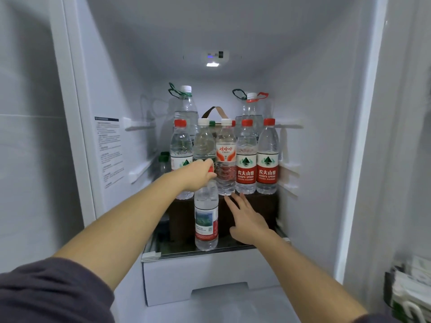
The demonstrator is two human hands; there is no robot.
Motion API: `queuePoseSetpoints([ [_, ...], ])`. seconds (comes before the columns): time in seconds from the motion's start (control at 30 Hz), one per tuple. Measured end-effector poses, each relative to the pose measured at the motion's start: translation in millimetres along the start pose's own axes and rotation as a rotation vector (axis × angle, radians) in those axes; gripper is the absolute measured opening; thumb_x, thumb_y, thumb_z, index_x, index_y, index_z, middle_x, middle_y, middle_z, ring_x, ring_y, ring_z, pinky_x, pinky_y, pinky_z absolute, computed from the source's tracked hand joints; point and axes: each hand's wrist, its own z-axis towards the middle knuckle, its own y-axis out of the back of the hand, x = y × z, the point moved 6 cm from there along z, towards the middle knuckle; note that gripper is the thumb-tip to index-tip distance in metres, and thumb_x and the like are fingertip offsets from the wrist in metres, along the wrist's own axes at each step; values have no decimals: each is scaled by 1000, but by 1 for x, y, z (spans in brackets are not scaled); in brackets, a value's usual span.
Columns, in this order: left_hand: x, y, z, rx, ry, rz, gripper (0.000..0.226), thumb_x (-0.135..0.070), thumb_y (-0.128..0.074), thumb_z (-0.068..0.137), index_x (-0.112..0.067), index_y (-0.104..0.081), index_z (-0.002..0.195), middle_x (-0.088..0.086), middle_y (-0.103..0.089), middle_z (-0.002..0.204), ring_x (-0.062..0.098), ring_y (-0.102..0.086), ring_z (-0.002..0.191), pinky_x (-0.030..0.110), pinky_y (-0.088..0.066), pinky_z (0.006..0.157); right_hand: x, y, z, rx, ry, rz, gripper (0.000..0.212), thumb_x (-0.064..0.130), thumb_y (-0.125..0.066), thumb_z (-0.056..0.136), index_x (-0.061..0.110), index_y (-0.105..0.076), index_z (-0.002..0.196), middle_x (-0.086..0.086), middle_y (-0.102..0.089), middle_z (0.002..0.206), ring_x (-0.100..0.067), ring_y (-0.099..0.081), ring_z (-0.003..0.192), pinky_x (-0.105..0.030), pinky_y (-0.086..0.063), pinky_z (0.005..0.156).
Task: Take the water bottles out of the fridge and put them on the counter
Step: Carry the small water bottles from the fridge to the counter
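Note:
Inside the open fridge, my left hand grips the red cap of a clear water bottle that stands at the front of the glass shelf. My right hand reaches in beside it with fingers spread, just below a white-capped bottle with a red label. A row of several upright bottles sits on a dark box, among them two red-labelled ones. Two large jugs stand behind.
A white drawer sits under the glass shelf. Fridge walls close in on the left and right, with shelf rails on both. A door bin with white packets is at the lower right.

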Motion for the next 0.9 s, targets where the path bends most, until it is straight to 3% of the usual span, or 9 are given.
queuePoseSetpoints([
  [0.07, 6, 3, 1, 53, -19, 16, 20, -24, -44, 102, -19, -49, 120, 5, -52, 114, 19, -52, 95, 33, -44, 84, 0, -1, 0, 14, 9, 26, 91, 19, -60, 88, 29, 0, 156, 10, 11, 163, -15, 17, 149, -40, -45, 103],
  [0.2, 15, 11, -8, 17, -59, -47, 32, -16, -48, 99, -25, -56, 128, -2, -58, 119, 17, -55, 103, 32, -47, 87, 2, 0, -4, 8, 34, 135, 89, 23, -63, 89, 27, -5, 156, 10, 8, 163, -14, 15, 149, -42, -37, 112],
  [0.27, 18, 8, -10, 1, -81, -110, 33, -14, -50, 98, -30, -58, 126, -3, -60, 122, 18, -58, 106, 38, -50, 93, 9, -3, -9, -69, 65, 291, 83, 23, -65, 88, 26, -16, 155, 10, -6, 163, -12, -2, 150, -39, -31, 116],
  [0.37, 19, 6, -13, -10, -124, -187, 34, -13, -49, 99, -34, -57, 124, -6, -61, 120, 22, -62, 100, 42, -53, 88, 25, -19, -17, -113, 41, 690, 75, 24, -72, 86, 28, -31, 149, 9, -39, 149, -7, -41, 132, -26, -42, 104],
  [0.47, 26, -3, -21, -76, -75, -340, 44, -17, -46, 101, -27, -40, 143, -2, -56, 123, 9, -58, 92, 23, -46, 78, 39, -41, -16, -16, -31, 970, 73, 17, -73, 85, 24, -34, 146, 10, -50, 135, -5, -50, 118, -21, -46, 92],
  [0.6, 57, -46, -41, -157, 123, -210, 37, -5, -43, 94, -14, -50, 129, 6, -55, 133, 22, -54, 115, 35, -46, 95, 43, -49, -6, -20, -77, 999, 72, 16, -79, 80, 18, -40, 140, 4, -56, 130, -9, -54, 114, -26, -47, 95],
  [0.7, 62, -69, -58, -222, 180, -27, 44, 2, -44, 86, -15, -56, 125, 2, -53, 125, 22, -49, 116, 37, -48, 89, 44, -51, -1, -77, -126, 968, 65, 18, -85, 71, 21, -50, 125, 7, -60, 113, -9, -60, 104, -21, -49, 83],
  [0.8, 55, -75, -67, -347, 164, 31, 45, 3, -45, 86, -13, -58, 126, 2, -52, 121, 21, -46, 116, 33, -44, 84, 39, -51, 0, -198, -182, 865, 55, 30, -87, 59, 23, -55, 103, -1, -65, 105, -11, -66, 93, -27, -56, 78],
  [0.9, 59, -76, -66, -391, 162, -14, 46, 3, -46, 88, -13, -58, 129, 3, -53, 123, 21, -47, 117, 33, -45, 87, 24, -47, -9, -290, -269, 839, 62, 28, -86, 61, 19, -47, 108, -1, -61, 108, -14, -62, 96, -32, -55, 81],
])
